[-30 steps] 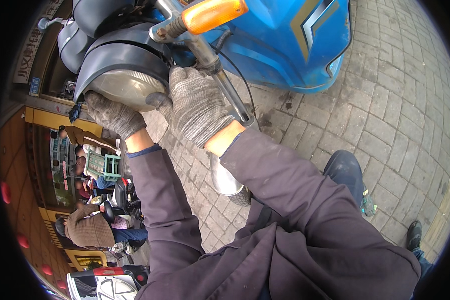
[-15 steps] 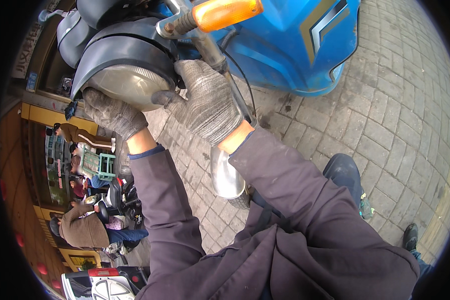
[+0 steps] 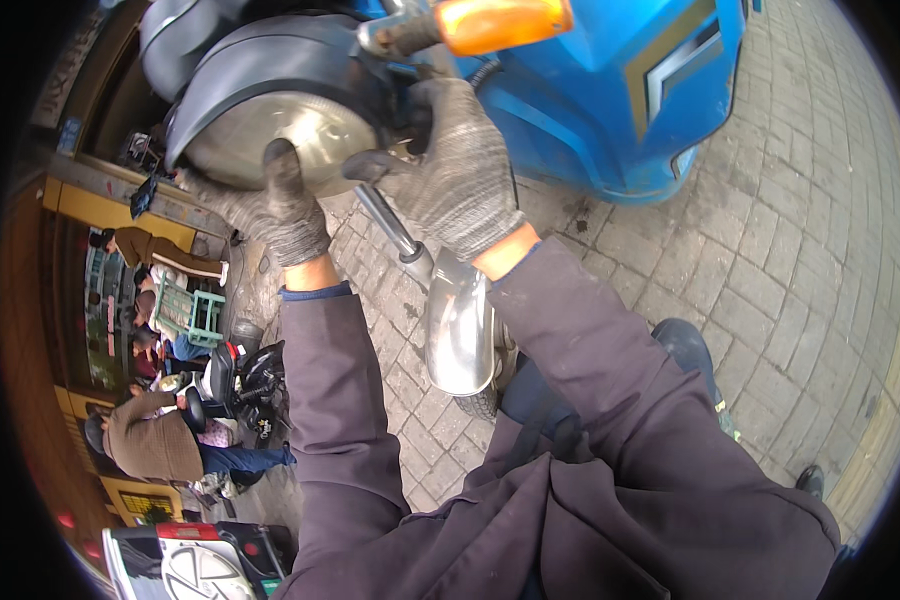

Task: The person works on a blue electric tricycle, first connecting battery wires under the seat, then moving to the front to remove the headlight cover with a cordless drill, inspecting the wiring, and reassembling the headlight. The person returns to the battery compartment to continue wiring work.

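Note:
A round headlight [image 3: 240,135] with a clear lens sits in a black housing at the front of a blue three-wheeler or motorcycle. My left hand [image 3: 280,215], in a grey knitted glove, holds the headlight's lower edge; the thumb lies up over the lens and the fingers reach left beneath it. On the other side, my right hand [image 3: 460,175], gloved the same way, grips the right rim. Its thumb points toward the lens, while its fingertips go out of sight beside the housing. Just above my right hand is an orange turn signal [image 3: 505,25] on a metal stalk.
Blue bodywork [image 3: 590,120] rises at the upper right. A fork tube [image 3: 388,228] and shiny front mudguard [image 3: 460,335] stand below the headlight. Grey paving [image 3: 760,260] spreads to the right. At left are people, a green stool [image 3: 190,310], and a parked motorcycle [image 3: 245,385].
The left thumb has risen onto the lens, and the left hand has shifted right. The headlight and bodywork appear further right in view. My right hand has moved slightly up and right with the rim.

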{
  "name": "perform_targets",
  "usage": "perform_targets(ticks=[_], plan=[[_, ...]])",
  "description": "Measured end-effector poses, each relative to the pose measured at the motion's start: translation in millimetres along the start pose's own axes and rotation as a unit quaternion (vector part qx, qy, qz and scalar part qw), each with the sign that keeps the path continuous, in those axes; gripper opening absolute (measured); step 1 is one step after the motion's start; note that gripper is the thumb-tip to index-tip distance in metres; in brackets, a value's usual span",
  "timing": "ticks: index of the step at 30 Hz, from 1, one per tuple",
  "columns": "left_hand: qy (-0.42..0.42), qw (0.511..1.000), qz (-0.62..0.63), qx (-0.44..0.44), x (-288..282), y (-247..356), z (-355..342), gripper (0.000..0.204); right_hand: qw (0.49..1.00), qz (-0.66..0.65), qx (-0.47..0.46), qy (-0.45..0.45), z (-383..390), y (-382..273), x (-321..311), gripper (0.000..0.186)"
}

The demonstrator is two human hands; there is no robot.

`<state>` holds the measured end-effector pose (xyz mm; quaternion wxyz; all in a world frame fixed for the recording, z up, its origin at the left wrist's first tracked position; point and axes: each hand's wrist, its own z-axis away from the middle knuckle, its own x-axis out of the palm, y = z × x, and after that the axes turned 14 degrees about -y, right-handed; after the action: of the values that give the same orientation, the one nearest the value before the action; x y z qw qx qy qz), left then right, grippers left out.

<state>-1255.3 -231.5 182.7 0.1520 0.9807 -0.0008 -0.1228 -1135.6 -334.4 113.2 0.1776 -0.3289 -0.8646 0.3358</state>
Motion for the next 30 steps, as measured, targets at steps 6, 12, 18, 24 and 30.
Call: perform_targets(ticks=[6, 12, 18, 24, 30], plan=[[-0.019, 0.998, -0.057, 0.029, -3.0, 12.5, -5.8, 0.130, 0.998, 0.047, -0.040, 0.006, 0.0, -16.8, -7.4, 0.064], [0.006, 0.998, -0.060, 0.006, -0.2, 3.9, -3.7, 0.136, 0.957, 0.121, -0.262, 0.007, -25.4, -39.5, -19.8, 0.051], [0.010, 0.988, -0.148, 0.032, -2.1, 1.7, -9.9, 0.134, 0.918, 0.209, -0.334, 0.041, -88.2, -34.5, 2.8, 0.067], [0.079, 0.990, -0.101, 0.050, -0.9, -6.7, -15.2, 0.118, 0.902, 0.180, -0.391, 0.046, -94.1, -26.9, 6.4, 0.059], [0.119, 0.963, 0.228, -0.079, 16.2, -18.8, 16.6, 0.091, 0.909, 0.194, -0.369, 0.006, -84.7, -35.7, 1.5, 0.050]])
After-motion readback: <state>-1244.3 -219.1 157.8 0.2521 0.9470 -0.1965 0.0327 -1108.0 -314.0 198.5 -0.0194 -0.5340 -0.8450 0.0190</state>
